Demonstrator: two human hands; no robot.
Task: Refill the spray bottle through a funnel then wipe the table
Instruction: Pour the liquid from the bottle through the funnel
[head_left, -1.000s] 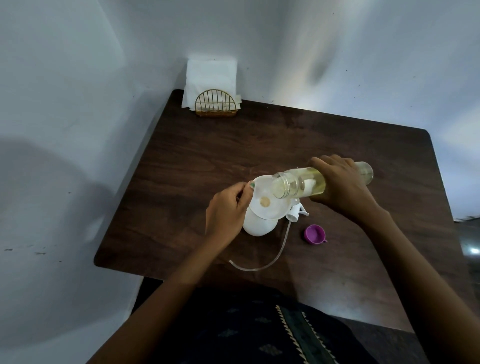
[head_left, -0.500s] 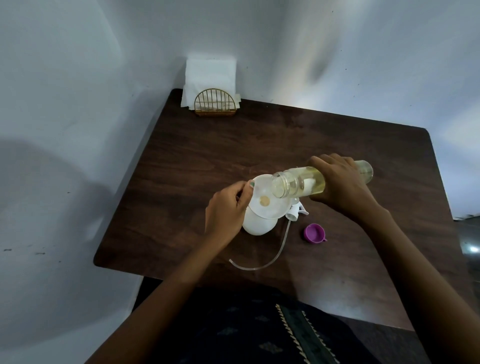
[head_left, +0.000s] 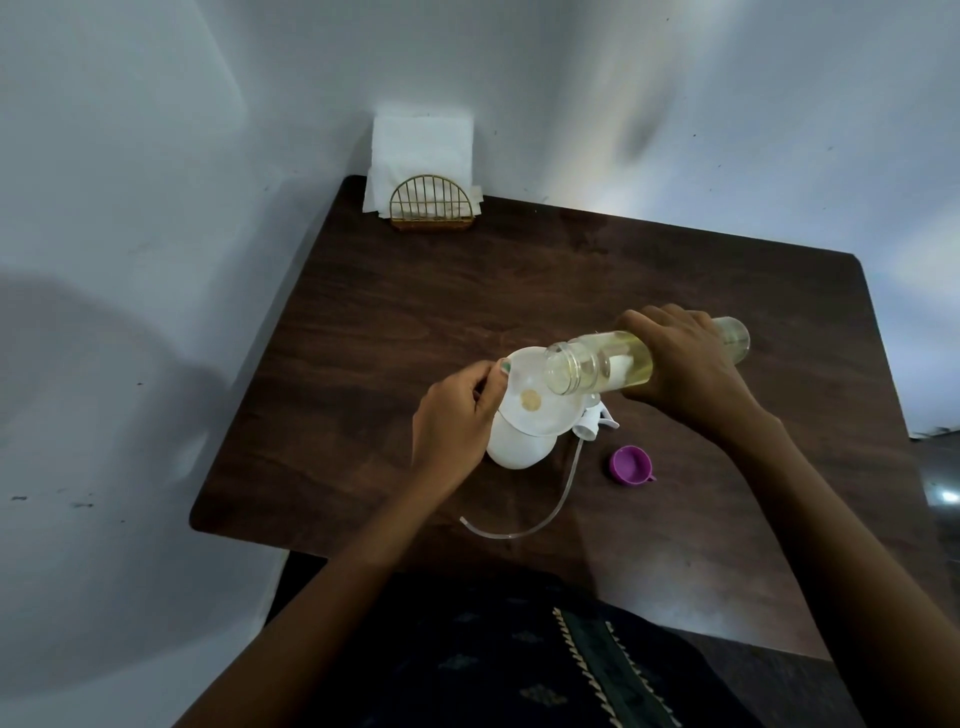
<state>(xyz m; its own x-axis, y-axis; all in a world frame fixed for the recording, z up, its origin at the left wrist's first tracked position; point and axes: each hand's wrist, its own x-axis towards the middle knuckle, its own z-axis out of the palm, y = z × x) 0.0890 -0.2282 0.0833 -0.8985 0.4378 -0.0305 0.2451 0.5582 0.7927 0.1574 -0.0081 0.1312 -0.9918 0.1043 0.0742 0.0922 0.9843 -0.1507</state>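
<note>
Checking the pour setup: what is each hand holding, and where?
Right hand grips the clear bottle around its middle, tipped sideways. Left hand pinches the funnel at its rim.

Bare forearms, no sleeves, dark patterned garment (head_left: 467, 660) — green band, pale zigzag stitching

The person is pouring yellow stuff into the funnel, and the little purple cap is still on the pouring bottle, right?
Not quite. The purple cap is off, lying on the table near the right arm. The head view shows the clear bottle with an open mouth, tilted over the funnel by the right hand.
</note>
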